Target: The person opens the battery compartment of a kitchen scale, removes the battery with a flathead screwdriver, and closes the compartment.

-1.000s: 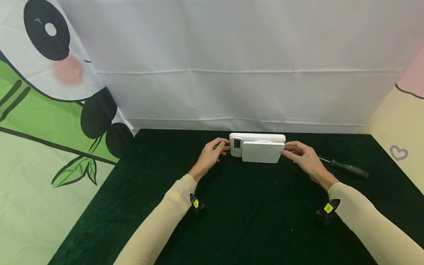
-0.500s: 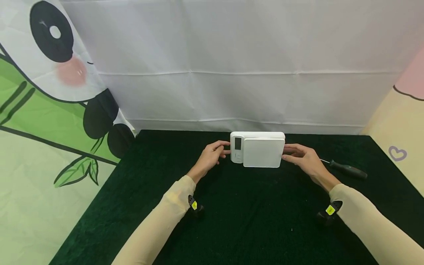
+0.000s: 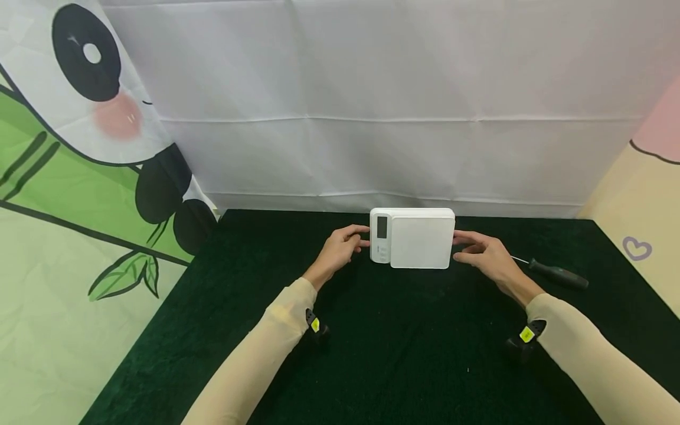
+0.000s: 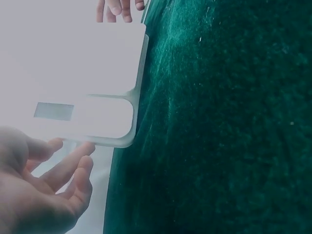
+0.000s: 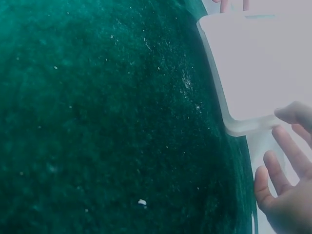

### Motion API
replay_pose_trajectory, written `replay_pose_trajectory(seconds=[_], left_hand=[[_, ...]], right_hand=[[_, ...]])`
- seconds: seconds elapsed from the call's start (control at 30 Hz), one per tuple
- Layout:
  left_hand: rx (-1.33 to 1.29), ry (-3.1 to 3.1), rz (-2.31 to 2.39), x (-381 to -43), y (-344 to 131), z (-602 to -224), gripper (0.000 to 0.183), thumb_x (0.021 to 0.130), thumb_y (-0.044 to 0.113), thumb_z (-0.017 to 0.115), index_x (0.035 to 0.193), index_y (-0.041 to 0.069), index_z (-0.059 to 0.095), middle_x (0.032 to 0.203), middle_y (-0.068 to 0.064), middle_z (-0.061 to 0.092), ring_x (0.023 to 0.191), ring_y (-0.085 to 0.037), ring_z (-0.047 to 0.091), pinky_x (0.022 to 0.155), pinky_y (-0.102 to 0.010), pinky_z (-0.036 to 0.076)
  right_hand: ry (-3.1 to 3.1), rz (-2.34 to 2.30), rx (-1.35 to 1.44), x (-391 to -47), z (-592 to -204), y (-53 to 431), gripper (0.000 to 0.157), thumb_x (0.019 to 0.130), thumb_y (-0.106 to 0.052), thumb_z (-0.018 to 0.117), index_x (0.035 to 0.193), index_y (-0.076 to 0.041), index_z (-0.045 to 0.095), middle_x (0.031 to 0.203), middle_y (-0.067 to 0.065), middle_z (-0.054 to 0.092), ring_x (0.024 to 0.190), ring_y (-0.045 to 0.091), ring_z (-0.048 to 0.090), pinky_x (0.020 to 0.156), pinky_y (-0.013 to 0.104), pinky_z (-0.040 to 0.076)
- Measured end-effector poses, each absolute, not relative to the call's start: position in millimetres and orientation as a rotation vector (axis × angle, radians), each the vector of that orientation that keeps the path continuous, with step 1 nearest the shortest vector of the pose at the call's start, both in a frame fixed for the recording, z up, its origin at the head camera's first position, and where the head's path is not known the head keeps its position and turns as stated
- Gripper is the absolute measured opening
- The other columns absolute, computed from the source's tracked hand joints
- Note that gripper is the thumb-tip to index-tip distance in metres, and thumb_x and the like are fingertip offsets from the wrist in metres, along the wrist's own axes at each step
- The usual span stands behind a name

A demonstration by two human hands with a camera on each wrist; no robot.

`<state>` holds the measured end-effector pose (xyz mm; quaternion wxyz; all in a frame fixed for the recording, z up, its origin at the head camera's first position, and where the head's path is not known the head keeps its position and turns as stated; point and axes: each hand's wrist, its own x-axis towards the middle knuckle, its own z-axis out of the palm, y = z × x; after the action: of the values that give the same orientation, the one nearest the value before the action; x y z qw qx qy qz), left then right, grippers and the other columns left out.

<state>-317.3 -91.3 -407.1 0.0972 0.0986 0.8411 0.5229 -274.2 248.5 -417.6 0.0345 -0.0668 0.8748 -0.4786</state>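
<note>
A white kitchen scale (image 3: 422, 242), with a small dark display and a square weighing plate, is at the far edge of the green cloth. Its face is tilted toward me. At its left end, my left hand (image 3: 336, 251) touches the edge with nearly straight fingertips, beside the display (image 4: 53, 111). My right hand (image 3: 490, 258) is at the opposite end, fingertips against the side and thumb slightly apart from it in the head view. In the right wrist view, that thumb (image 5: 292, 113) overlaps the scale's edge. The back of the scale is hidden.
A screwdriver (image 3: 558, 274) with a dark handle lies right of my right hand. The dark green cloth (image 3: 404, 354) covers the table. Behind its far edge hangs a white sheet (image 3: 372, 147), with a cartoon-printed sheet (image 3: 117, 206) on the left.
The scale has tilted so its face shows more fully, and its upper edge has risen slightly. Both hands have stayed at its ends. The right thumb has come away from its side.
</note>
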Motion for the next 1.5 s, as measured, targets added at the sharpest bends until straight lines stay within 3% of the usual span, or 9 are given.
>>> replay_pose_trajectory(seconds=[0.2, 0.37, 0.5, 1.03, 1.23, 1.33, 1.5], left_hand=[[0.328, 2.536, 1.519, -324, -89, -413, 0.036, 0.100, 0.018, 0.055, 0.135, 0.025, 0.056, 0.119, -0.005, 0.069, 0.108, -0.025, 0.062, 0.079, -0.034, 0.050], [0.349, 2.532, 1.549, -325, -85, -414, 0.048, 0.092, 0.012, 0.069, 0.137, 0.019, 0.054, 0.118, -0.010, 0.069, 0.106, -0.023, 0.065, 0.093, -0.043, 0.051], [0.317, 2.522, 1.556, -325, -83, -413, 0.057, 0.086, 0.011, 0.075, 0.139, 0.017, 0.052, 0.119, -0.011, 0.067, 0.101, -0.023, 0.064, 0.090, -0.041, 0.051], [0.234, 2.493, 1.501, -329, -81, -415, 0.057, 0.083, 0.021, 0.079, 0.134, 0.015, 0.055, 0.118, -0.010, 0.063, 0.108, -0.027, 0.057, 0.089, -0.042, 0.048], [0.195, 2.497, 1.449, -327, -81, -420, 0.046, 0.084, 0.023, 0.078, 0.124, 0.010, 0.060, 0.120, -0.009, 0.062, 0.111, -0.026, 0.053, 0.097, -0.043, 0.043], [0.176, 2.502, 1.426, -325, -81, -422, 0.042, 0.084, 0.024, 0.078, 0.120, 0.009, 0.063, 0.117, -0.009, 0.061, 0.108, -0.025, 0.053, 0.094, -0.040, 0.044], [0.143, 2.493, 1.399, -321, -80, -424, 0.040, 0.085, 0.025, 0.076, 0.117, 0.006, 0.063, 0.112, -0.008, 0.061, 0.100, -0.022, 0.055, 0.088, -0.036, 0.046]], right_hand=[[2.674, -1.507, -0.227, -279, -424, 247, 0.066, 0.093, -0.021, 0.068, 0.151, -0.014, 0.036, 0.140, 0.021, 0.048, 0.116, 0.036, 0.048, 0.093, 0.050, 0.042], [2.671, -1.518, -0.241, -281, -426, 246, 0.068, 0.092, -0.022, 0.069, 0.150, -0.012, 0.036, 0.139, 0.021, 0.048, 0.112, 0.033, 0.048, 0.088, 0.041, 0.043], [2.655, -1.522, -0.236, -282, -427, 247, 0.069, 0.091, -0.021, 0.070, 0.150, -0.012, 0.035, 0.139, 0.021, 0.047, 0.110, 0.032, 0.047, 0.086, 0.038, 0.041], [2.559, -1.435, -0.132, -287, -424, 239, 0.081, 0.087, -0.028, 0.074, 0.152, -0.010, 0.029, 0.138, 0.022, 0.042, 0.107, 0.031, 0.048, 0.086, 0.038, 0.041], [2.495, -1.380, -0.090, -283, -424, 237, 0.083, 0.086, -0.033, 0.073, 0.151, -0.007, 0.029, 0.141, 0.023, 0.039, 0.118, 0.038, 0.044, 0.091, 0.053, 0.042], [2.461, -1.375, -0.070, -281, -425, 236, 0.083, 0.086, -0.034, 0.073, 0.151, -0.006, 0.029, 0.143, 0.024, 0.038, 0.127, 0.043, 0.037, 0.093, 0.059, 0.041], [2.450, -1.341, -0.053, -278, -425, 235, 0.081, 0.088, -0.039, 0.071, 0.150, -0.004, 0.031, 0.140, 0.023, 0.041, 0.118, 0.038, 0.043, 0.085, 0.047, 0.045]])
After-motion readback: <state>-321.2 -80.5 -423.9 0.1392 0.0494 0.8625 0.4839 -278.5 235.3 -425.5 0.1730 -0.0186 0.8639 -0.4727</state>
